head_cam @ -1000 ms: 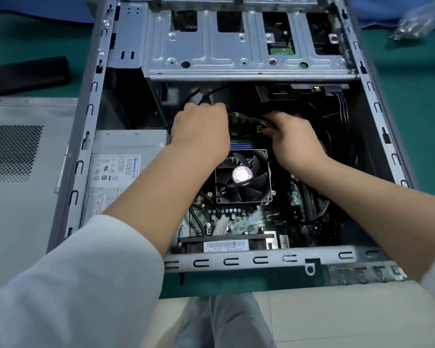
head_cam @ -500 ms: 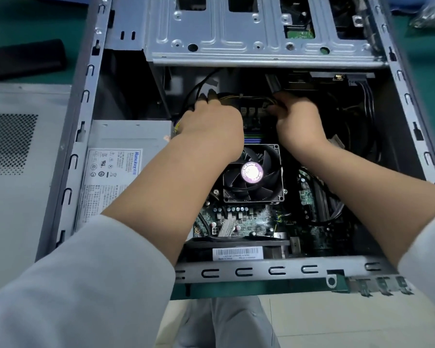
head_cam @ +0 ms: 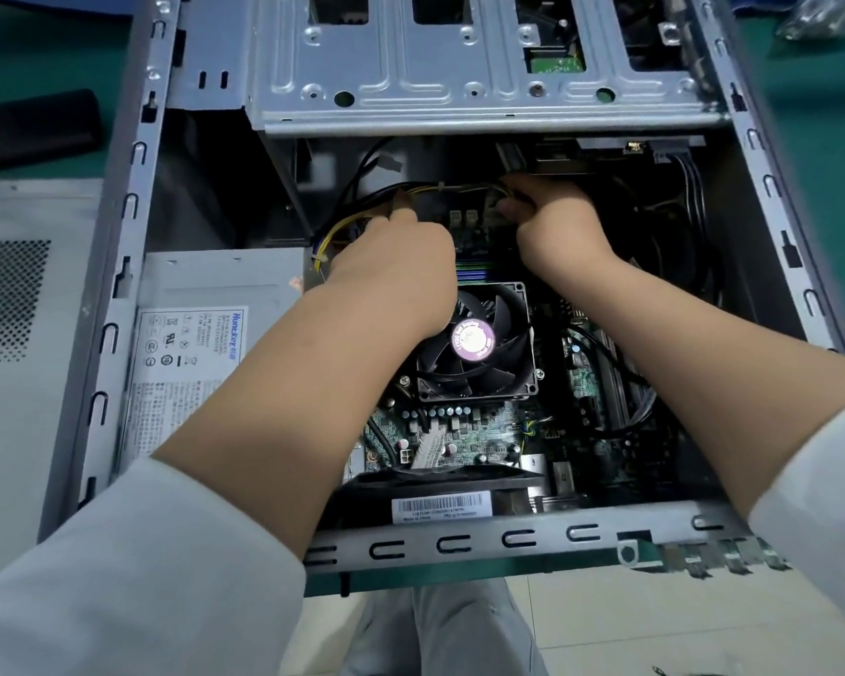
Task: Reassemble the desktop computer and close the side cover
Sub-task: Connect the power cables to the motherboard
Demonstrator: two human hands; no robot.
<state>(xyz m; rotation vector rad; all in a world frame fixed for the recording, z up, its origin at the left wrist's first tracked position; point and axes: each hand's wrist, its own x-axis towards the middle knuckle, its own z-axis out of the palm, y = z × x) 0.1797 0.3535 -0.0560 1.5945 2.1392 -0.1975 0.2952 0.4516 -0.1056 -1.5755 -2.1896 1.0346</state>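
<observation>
Both hands are deep in the open case, which lies on its side on the green counter. Left hand pinches the yellow-black cable bundle; right hand is clamped on the plug end near the far edge of the motherboard. Wires look floppy and light, so I'd grab the stiff connector body, not the strands. Side cover waits left of the case.

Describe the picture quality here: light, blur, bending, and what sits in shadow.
Head view: even, soft light without harsh glare; the case rails bow outward from the wide lens; the fan and power supply label are fairly sharp; the corners smear; the cavity beyond the right hand is dark, hiding cable detail.
</observation>
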